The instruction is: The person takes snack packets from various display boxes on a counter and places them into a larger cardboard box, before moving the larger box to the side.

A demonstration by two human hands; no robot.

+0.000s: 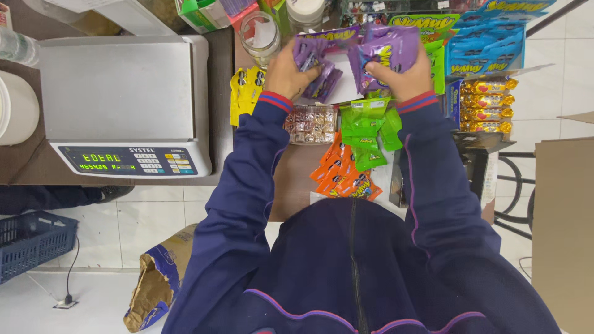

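Up beyond the clear tub of wrapped candies (311, 124), both hands are full of purple snack packets. Left hand (286, 73) clutches a smaller bunch (317, 65) that trails down toward the tub; right hand (405, 77) grips a larger packet (383, 52) above the green packets (366, 127). Between the hands lies a white box interior (342, 80), equally near each.

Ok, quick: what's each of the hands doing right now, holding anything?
Left hand: closed on a bunch of purple snack packets.
Right hand: closed on a purple snack bag.
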